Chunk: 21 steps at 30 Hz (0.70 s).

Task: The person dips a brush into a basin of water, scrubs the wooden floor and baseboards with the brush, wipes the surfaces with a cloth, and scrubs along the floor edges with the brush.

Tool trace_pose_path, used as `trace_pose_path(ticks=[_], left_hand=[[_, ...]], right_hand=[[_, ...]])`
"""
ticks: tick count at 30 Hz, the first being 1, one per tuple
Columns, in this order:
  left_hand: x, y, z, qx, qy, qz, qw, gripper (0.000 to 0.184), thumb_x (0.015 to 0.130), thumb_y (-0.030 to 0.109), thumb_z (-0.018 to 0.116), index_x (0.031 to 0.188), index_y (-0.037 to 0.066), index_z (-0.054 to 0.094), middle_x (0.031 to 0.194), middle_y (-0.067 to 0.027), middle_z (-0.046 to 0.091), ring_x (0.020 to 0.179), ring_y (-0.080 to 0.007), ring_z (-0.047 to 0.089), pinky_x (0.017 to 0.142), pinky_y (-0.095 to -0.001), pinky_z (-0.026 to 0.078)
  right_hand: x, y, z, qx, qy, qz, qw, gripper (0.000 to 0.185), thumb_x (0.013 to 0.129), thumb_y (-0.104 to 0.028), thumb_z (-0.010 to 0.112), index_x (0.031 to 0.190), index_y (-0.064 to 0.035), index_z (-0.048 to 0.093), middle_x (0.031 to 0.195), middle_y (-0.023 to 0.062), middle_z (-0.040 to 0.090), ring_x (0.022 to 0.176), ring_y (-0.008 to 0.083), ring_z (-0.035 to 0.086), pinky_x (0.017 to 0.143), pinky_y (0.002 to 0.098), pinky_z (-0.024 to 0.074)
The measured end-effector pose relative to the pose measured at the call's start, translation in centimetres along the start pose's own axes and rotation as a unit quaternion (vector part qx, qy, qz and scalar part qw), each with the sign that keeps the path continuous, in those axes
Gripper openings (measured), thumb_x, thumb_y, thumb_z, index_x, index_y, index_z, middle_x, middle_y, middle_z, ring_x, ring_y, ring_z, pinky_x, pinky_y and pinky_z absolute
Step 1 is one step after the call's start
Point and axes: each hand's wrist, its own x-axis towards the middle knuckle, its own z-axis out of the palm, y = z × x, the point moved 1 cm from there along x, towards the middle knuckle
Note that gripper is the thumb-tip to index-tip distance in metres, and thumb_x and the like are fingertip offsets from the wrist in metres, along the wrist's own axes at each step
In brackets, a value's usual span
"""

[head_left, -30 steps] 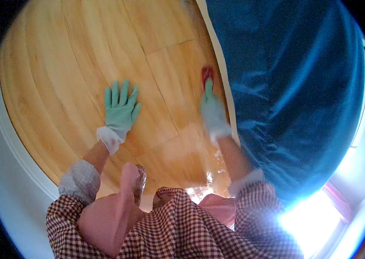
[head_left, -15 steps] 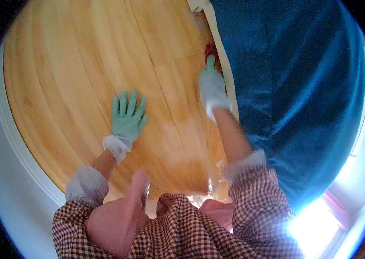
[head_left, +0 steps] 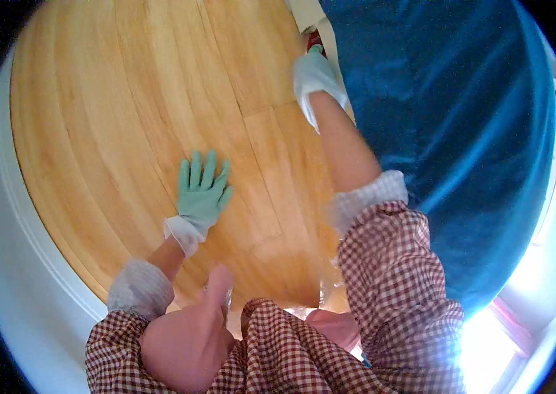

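Observation:
My left hand [head_left: 203, 192], in a pale green glove with a white cuff, lies flat with its fingers spread on the wooden floor [head_left: 179, 85]. Up near the top, my right hand [head_left: 314, 64], gloved the same way, is closed around a dark red object [head_left: 314, 41] whose exact kind I cannot make out. That hand is over the floor strip along the edge of a blue fabric [head_left: 448, 131], and its cuff hides part of the fingers.
A pale strip [head_left: 305, 13] runs between the wood and the blue fabric. White skirting [head_left: 28, 217] curves along the left side. My knees in pink trousers [head_left: 182, 341] are at the bottom, and bright light glares at the lower right.
My right hand has slid forward along the fabric's edge with the red object. My left hand stays flat, appearing slightly lower and further right as the view shifts.

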Motion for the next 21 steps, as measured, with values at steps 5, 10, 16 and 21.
trace_pose_path(ticks=[5, 10, 16, 21], left_hand=[[-1.4, -0.1, 0.5, -0.017, -0.011, -0.001, 1.0, 0.054, 0.097, 0.038, 0.063, 0.145, 0.016, 0.057, 0.162, -0.0174, 0.038, 0.15, -0.0452, 0.03, 0.124, -0.0629, 0.016], [-1.3, -0.2, 0.5, -0.015, -0.004, -0.004, 1.0, 0.053, 0.097, 0.038, 0.062, 0.145, 0.016, 0.058, 0.162, -0.0168, 0.039, 0.15, -0.0449, 0.03, 0.124, -0.063, 0.016], [-1.3, -0.4, 0.5, -0.026, -0.005, -0.008, 1.0, 0.052, 0.097, 0.037, 0.062, 0.145, 0.016, 0.058, 0.161, -0.0161, 0.04, 0.15, -0.0442, 0.03, 0.124, -0.0623, 0.016], [-1.2, -0.4, 1.5, -0.032, 0.034, -0.008, 0.999, 0.052, 0.097, 0.037, 0.062, 0.145, 0.017, 0.058, 0.161, -0.0155, 0.04, 0.15, -0.0432, 0.03, 0.124, -0.0609, 0.016]], right_hand=[[-6.4, -2.4, 0.8, 0.403, 0.004, 0.146, 0.904, 0.059, 0.103, -0.021, 0.047, 0.157, -0.0062, 0.03, 0.111, 0.0287, 0.071, 0.106, 0.0422, 0.07, 0.087, 0.0513, 0.0563], [-3.9, 0.5, 0.7, 0.348, 0.044, 0.187, 0.918, 0.047, 0.111, -0.032, 0.033, 0.154, -0.0134, 0.039, 0.111, 0.0198, 0.073, 0.103, 0.0395, 0.068, 0.089, 0.0502, 0.0519], [-13.0, -3.9, 4.5, 0.357, -0.026, 0.153, 0.921, 0.043, 0.11, -0.031, 0.037, 0.148, -0.0153, 0.051, 0.101, 0.0192, 0.072, 0.094, 0.0362, 0.068, 0.078, 0.0442, 0.0521], [-9.3, 1.1, 14.2, 0.386, 0.15, 0.066, 0.908, 0.047, 0.109, -0.03, 0.038, 0.151, -0.0111, 0.045, 0.088, 0.0203, 0.069, 0.08, 0.0355, 0.068, 0.067, 0.0437, 0.0521]])
